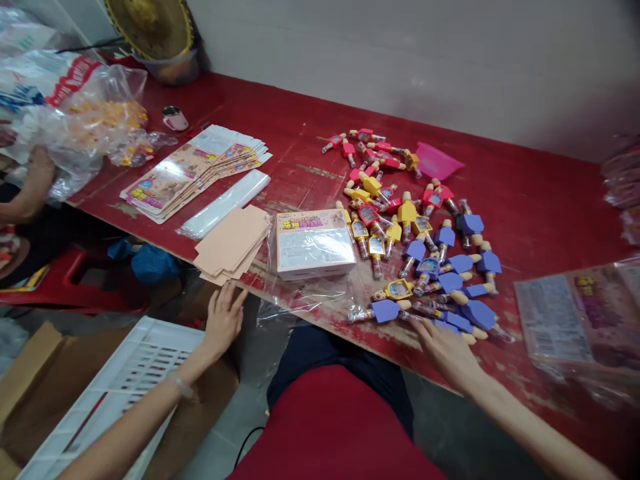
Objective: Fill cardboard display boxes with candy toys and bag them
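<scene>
Small packing workshop, hand assembly of toy-candy sets. Worn red table (525,200) with scuffed paint, pushed against a bare grey wall (400,60). Loose toy figures (415,247) in red, yellow and purple heaped toward its right half. Near the front edge a printed box (313,243) on clear film; beside it a stack of plain card inserts (233,243). Farther left, fanned printed cards (193,170) and clear sleeves (225,203). Bulk plastic bags (85,120) at the left corner. White crate (125,380) and cardboard carton (35,380) on the floor below. Another person's arm (30,187) at far left.
</scene>
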Demonstrator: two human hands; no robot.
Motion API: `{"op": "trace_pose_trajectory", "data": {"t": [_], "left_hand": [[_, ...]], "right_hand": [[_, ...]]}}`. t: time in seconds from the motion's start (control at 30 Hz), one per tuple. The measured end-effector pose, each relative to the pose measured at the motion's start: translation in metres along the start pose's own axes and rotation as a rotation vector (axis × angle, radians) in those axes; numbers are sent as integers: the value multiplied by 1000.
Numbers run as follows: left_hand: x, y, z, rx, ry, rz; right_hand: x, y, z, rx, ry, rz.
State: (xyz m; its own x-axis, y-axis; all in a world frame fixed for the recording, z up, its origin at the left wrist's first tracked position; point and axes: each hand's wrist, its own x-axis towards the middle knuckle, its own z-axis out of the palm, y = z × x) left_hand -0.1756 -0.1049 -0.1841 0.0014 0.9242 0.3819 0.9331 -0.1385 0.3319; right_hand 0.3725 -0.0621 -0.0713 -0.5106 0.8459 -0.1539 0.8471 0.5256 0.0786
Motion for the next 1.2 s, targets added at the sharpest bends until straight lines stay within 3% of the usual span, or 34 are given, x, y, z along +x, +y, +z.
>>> {"op": "trace_pose_trajectory", "data": {"t": [0.07,0.13,0.2,0.27,0.33,0.43,0.53,0.63,0.83,1.0,1.13,1.2], "left_hand": [[23,1,1,89,-105,331],[48,8,2,105,-251,612],[69,17,2,69,-333,765],[81,24,1,-1,-306,780],[86,26,1,-93,-218,701],[88,29,1,-233,-54,539],[90,37,2,-332,78,359],[91,51,2,-437,141,189],[84,70,-1,-628,124,-271],[93,69,-1,-736,84,-485],[100,67,21,-867,-122,-663],[99,69,37,-852,-121,-695]], "right_hand": [[66,-5,-6,-53,109,-231],[122,-10,-5,-71,199,-561],[158,-10,3,-38,204,-810],[172,-7,15,28,191,-861],[169,-2,25,148,228,-728],[153,-3,29,407,395,-369],[146,-19,26,638,579,-3],[152,-37,23,782,681,231],[170,-54,16,764,771,316],[183,-53,13,850,631,419],[195,-48,29,1156,475,443],[201,-47,38,1294,432,480]]}}
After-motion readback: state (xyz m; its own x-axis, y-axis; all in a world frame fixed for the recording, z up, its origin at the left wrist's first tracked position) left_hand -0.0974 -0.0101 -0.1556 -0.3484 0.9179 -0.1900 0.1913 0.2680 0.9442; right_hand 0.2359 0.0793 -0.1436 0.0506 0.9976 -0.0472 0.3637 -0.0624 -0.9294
